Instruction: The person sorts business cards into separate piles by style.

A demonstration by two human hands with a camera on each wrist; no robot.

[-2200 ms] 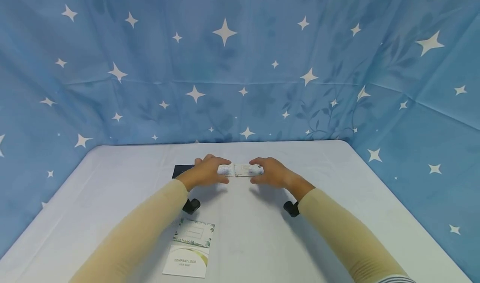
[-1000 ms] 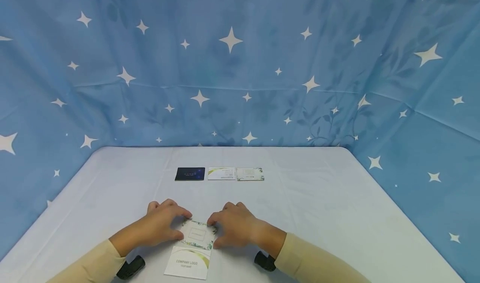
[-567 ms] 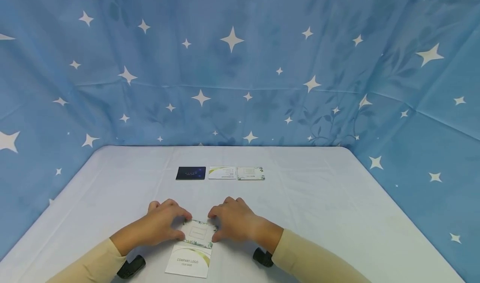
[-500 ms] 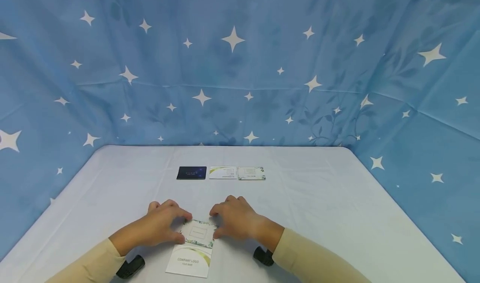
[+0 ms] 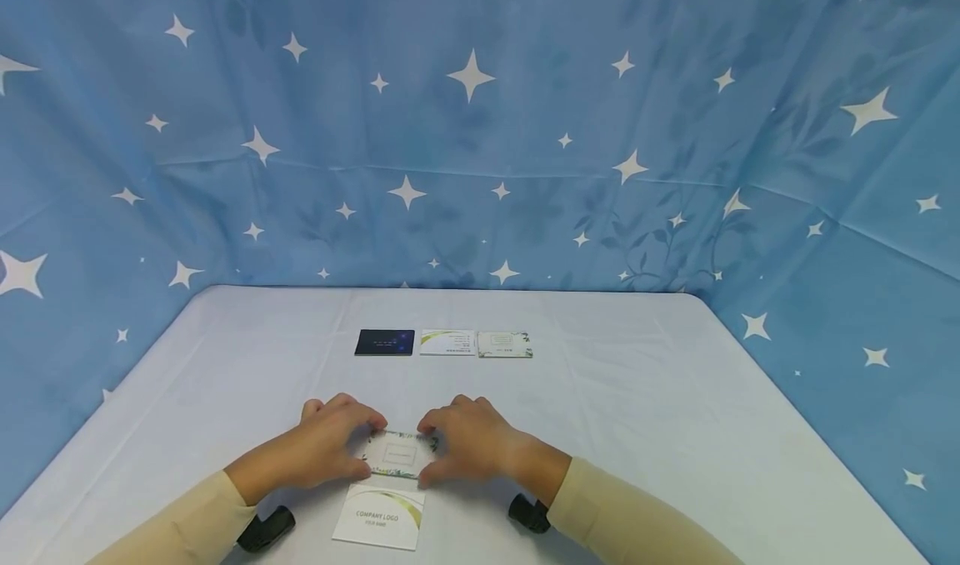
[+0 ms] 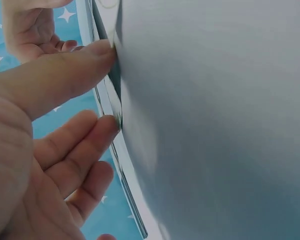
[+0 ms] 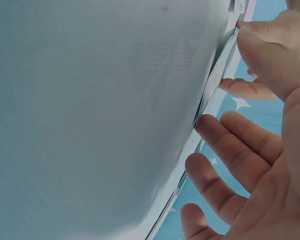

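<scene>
Now our two hands meet over the leafy-bordered card point(image 5: 395, 453) near the front edge of the bench point(image 5: 675, 432): the left hand point(image 5: 322, 448) pinches its left end between thumb and curled forefinger, and the right hand point(image 5: 468, 444) does the same at the right end, so each has a light fingertip hold on the card and nothing else. In the wrist views the fingertips point(image 6: 107, 122) of the left and those of the right point(image 7: 205, 122) press against the card's thin edge, with the thumbs set on the other side. Compared with half a second ago, the card has come away from the one it overlapped and sits a little farther from the front edge, its near side looking raised off the cloth; we judge that it is being lifted clear. That leaves the white card point(image 5: 379, 517) lying alone just in front of our hands, with a green-and-yellow sweep and the words "COMPANY LOGO" readable, the smaller line beneath too fine to make out. Well apart, toward the back edge, three cards lie in a row: a dark card point(image 5: 384, 342), a white card with a green curve point(image 5: 447, 342) and a second leafy card point(image 5: 505, 343), their print too small to read. A blue star-printed cloth point(image 5: 480, 132) hangs behind the bench.
</scene>
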